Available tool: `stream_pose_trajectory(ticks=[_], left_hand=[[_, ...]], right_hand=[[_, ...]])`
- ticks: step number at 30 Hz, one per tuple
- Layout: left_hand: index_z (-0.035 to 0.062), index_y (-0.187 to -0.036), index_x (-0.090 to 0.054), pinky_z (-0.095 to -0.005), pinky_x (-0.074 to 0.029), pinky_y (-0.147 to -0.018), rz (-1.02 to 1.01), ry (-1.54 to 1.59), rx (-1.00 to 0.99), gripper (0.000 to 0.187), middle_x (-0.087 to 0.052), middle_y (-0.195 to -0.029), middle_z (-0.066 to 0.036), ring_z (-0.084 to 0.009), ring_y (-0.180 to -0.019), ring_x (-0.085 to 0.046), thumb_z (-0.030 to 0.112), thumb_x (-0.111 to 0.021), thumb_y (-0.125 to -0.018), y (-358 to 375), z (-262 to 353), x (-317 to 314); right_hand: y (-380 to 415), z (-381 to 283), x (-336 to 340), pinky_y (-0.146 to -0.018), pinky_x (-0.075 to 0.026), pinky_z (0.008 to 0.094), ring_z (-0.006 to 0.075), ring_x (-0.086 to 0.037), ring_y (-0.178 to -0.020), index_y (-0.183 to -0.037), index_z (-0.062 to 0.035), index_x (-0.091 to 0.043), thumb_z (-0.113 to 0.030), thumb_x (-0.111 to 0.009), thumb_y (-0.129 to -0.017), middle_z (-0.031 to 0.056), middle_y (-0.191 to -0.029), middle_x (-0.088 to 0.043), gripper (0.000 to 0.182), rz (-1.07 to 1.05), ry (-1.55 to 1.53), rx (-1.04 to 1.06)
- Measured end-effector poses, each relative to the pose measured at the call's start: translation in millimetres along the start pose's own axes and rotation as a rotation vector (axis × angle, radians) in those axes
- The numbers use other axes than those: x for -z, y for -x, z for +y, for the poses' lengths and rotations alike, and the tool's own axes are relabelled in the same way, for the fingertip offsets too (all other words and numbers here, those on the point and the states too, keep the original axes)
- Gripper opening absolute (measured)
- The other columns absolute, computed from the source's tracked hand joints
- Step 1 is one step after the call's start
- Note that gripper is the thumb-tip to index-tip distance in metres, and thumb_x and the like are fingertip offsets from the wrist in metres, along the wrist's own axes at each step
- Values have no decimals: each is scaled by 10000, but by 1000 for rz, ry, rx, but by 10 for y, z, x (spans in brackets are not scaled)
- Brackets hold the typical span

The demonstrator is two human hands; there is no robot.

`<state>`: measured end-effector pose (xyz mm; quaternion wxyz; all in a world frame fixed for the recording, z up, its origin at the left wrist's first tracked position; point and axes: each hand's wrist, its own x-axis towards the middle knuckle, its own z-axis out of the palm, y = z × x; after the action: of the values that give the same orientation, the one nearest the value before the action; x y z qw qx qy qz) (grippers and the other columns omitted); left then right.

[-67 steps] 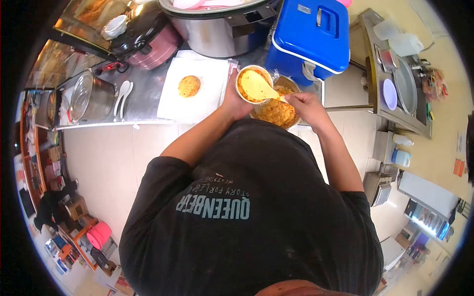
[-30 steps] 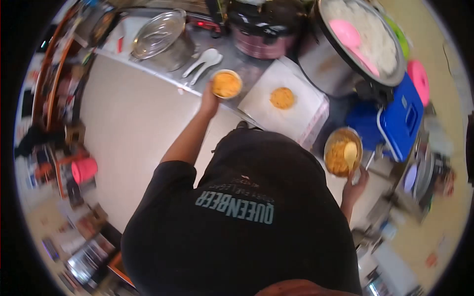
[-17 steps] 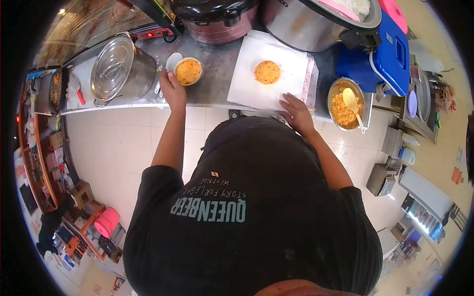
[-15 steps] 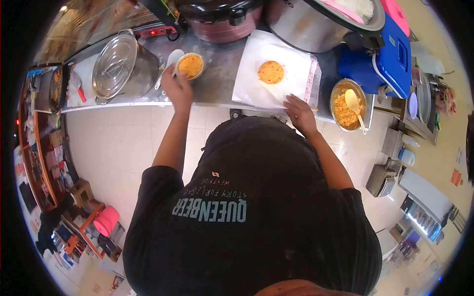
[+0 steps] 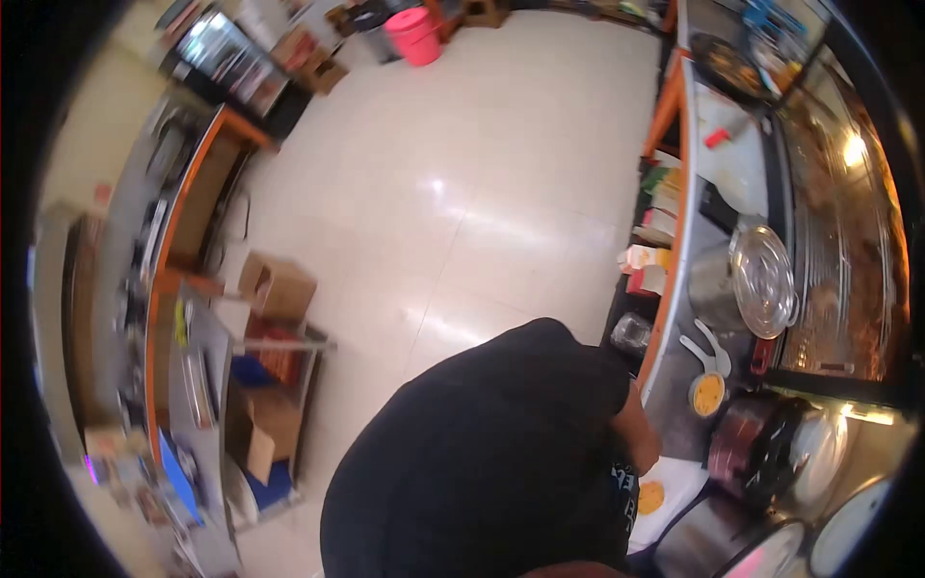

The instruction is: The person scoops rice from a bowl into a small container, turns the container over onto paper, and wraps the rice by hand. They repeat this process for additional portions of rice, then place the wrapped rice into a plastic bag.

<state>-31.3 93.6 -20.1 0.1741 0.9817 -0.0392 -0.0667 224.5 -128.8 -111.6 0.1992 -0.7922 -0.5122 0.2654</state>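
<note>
The view has swung far round, and my black shirt (image 5: 482, 453) fills the lower middle. One bare forearm (image 5: 640, 438) lies against the counter edge (image 5: 665, 318) on the right; neither hand shows, both hidden by my body. Just beyond that forearm, a small bowl of orange rice (image 5: 708, 393) stands on the steel counter. A round mound of orange rice (image 5: 651, 497) lies on white paper (image 5: 674, 474) close to my body. Two white spoons (image 5: 711, 349) lie beside the bowl.
A lidded steel pot (image 5: 759, 281) stands past the spoons, and a dark rice cooker (image 5: 761, 445) sits behind the bowl. Pale tiled floor (image 5: 462, 193) stretches left. A cardboard box (image 5: 277, 287), metal shelving (image 5: 193, 385) and a pink bucket (image 5: 416, 31) stand around it.
The camera has turned sharply, so the counter now runs down the right side. My left hand has let go of the rice bowl, which stays on the counter. Both hands have dropped out of sight.
</note>
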Motion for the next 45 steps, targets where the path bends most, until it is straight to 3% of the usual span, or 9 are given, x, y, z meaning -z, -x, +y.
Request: stream_pose_trajectory(ticks=[15,20,24,30,31,33,36,39,45], left_hand=[[93,-1023,-743,-506,-467,-896,-58,194,228,349,-745,-959,-113,-317,-945,-703,400,-630,-902,-314,41,-207],[113,-960,-734,-483,-487,-883,146,53,222,268,-734,-911,-101,-314,-936,-702,358,-642,-906,-200,346,-146],[156,-989,-745,-541,-524,-784,172,162,237,207,-734,-912,-132,-377,-915,-696,297,-627,-891,-300,277,-244],[136,-973,-762,-486,-541,-790,370,440,401,198,-738,-955,-146,-345,-900,-700,248,-715,-817,-409,43,-602],[109,-939,-766,-471,-543,-803,501,490,388,196,-738,-962,-144,-332,-903,-700,217,-750,-776,-393,3,-721],[95,-959,-761,-432,-528,-886,413,706,468,199,-734,-1015,-124,-309,-983,-687,218,-759,-802,-321,-7,-477],[36,-962,-702,-328,-550,-859,411,893,440,182,-705,-977,-75,-184,-937,-691,67,-798,-810,-378,23,-296],[53,-968,-686,-275,-512,-777,403,947,418,286,-654,-867,-14,-108,-828,-611,115,-873,-760,-360,13,-183],[55,-1030,-696,-259,-483,-767,265,987,377,287,-635,-912,1,-85,-853,-577,140,-852,-804,-354,-146,-105]], right_hand=[[-792,-476,76,-924,-541,392,288,-685,-1008,-1253,66,-638,-155,-658,-932,240,-1117,-708,390,-95,-42,205],[-686,-262,238,-915,-542,391,276,-686,-1001,-1236,62,-647,-160,-680,-923,235,-1106,-713,385,-56,-92,174],[-349,105,380,-908,-542,391,267,-687,-995,-1222,58,-654,-164,-697,-916,230,-1097,-716,381,-20,-105,112],[376,1482,175,-898,-543,390,252,-688,-987,-1201,53,-665,-169,-722,-905,223,-1083,-721,375,18,-73,111],[617,315,520,-886,-543,386,258,-694,-982,-1140,39,-681,-171,-743,-893,183,-1055,-731,330,51,-366,18],[667,-251,635,-894,-536,384,270,-696,-954,-1093,28,-708,-165,-752,-879,167,-1029,-736,292,87,-279,-174],[793,-377,818,-818,-520,360,270,-691,-887,-1058,-1,-734,-319,-720,-916,171,-960,-729,349,224,-195,-93],[793,-555,843,-625,-474,310,123,-555,-632,-1024,-27,-753,-319,-723,-918,86,-795,-715,312,233,-376,-232],[730,-648,835,-615,-438,263,81,-530,-659,-1026,-25,-744,-231,-746,-912,7,-759,-660,236,234,-649,-343]])
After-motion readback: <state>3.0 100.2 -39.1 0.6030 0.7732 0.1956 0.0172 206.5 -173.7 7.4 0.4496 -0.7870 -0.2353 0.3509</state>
